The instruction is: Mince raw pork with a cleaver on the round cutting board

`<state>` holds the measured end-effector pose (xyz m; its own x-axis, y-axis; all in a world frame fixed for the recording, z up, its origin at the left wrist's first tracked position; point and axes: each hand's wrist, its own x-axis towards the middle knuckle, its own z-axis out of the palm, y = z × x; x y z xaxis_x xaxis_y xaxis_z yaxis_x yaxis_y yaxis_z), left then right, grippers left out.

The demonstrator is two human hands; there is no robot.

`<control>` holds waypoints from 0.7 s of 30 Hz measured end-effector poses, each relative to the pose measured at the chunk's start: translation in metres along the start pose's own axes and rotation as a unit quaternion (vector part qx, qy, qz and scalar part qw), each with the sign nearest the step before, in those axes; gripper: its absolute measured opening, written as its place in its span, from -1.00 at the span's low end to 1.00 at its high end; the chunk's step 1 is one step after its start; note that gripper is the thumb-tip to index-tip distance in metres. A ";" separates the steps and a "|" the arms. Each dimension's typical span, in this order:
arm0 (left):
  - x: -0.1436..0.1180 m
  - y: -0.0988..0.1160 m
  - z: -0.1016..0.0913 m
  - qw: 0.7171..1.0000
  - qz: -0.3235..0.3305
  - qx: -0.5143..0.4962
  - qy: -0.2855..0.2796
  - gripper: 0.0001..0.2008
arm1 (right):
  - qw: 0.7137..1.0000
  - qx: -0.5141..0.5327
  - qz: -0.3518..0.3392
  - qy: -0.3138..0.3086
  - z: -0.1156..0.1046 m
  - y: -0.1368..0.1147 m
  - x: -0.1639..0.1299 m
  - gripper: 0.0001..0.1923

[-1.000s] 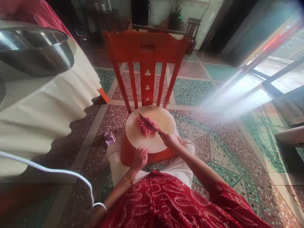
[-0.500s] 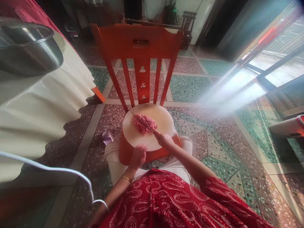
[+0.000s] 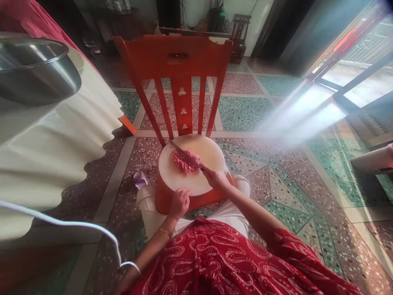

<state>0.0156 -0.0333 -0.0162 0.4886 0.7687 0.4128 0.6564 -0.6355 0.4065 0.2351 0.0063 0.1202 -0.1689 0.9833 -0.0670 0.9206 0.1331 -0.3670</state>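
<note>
A round pale chopping board [image 3: 208, 153] rests on the seat of an orange wooden chair [image 3: 175, 57] in front of me. A small heap of pink minced meat [image 3: 182, 160] lies on the board's middle. My right hand [image 3: 216, 179] grips the handle of a knife [image 3: 186, 155], whose blade lies across the meat and points away to the left. My left hand [image 3: 179, 203] presses on the board's near edge with curled fingers.
A table with a cream cloth [image 3: 52, 139] stands at the left and carries a steel bowl [image 3: 33, 69]. A white cable [image 3: 76, 227] runs across the lower left. Patterned floor tiles [image 3: 276, 176] spread all around, with a bright doorway at the right.
The knife blade went down into the meat and is now lifted again over it. My left hand stayed on the board's edge. The view shifted slightly.
</note>
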 end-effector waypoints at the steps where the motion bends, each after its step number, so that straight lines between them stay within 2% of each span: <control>1: 0.000 0.000 0.000 1.000 -0.005 0.001 -0.001 -0.62 | 1.000 0.012 -0.006 0.011 0.001 -0.001 0.000 -0.51; 6: 0.003 0.003 -0.005 1.000 0.011 -0.009 -0.005 -0.63 | 0.997 0.054 0.024 -0.047 0.010 0.012 -0.004 -0.53; 9: 0.004 0.004 -0.007 1.000 0.010 -0.009 -0.001 -0.63 | 0.979 0.188 0.082 0.008 0.018 0.031 -0.025 -0.53; 10: 0.005 0.004 -0.006 1.000 0.008 -0.010 0.003 -0.63 | 0.962 0.250 0.111 0.031 0.022 0.037 -0.037 -0.50; 12: 0.005 0.004 -0.004 1.000 0.003 -0.014 0.008 -0.63 | 0.907 0.376 0.178 0.063 0.036 0.042 -0.062 -0.39; 14: 0.004 0.003 -0.002 1.000 0.000 -0.014 0.004 -0.62 | 0.827 0.489 0.261 0.090 0.054 0.040 -0.084 -0.26; 16: 0.003 0.002 -0.001 1.000 -0.002 -0.010 -0.002 -0.62 | 0.745 0.579 0.312 0.112 0.075 0.030 -0.095 -0.14; 17: 0.003 0.001 0.000 1.000 -0.001 -0.007 -0.004 -0.62 | 0.714 0.608 0.324 0.124 0.084 0.023 -0.095 -0.10; 19: 0.002 0.001 0.000 1.000 0.005 -0.005 -0.004 -0.63 | 0.684 0.638 0.326 0.137 0.098 0.009 -0.084 -0.08; 21: 0.002 0.001 0.000 1.000 0.005 -0.004 -0.002 -0.65 | 0.688 0.644 0.306 0.134 0.103 -0.005 -0.063 -0.13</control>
<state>0.0171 -0.0320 -0.0151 0.4977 0.7625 0.4134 0.6466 -0.6439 0.4091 0.2051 -0.0690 0.0305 0.3412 0.8170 -0.4649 -0.3147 -0.3668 -0.8755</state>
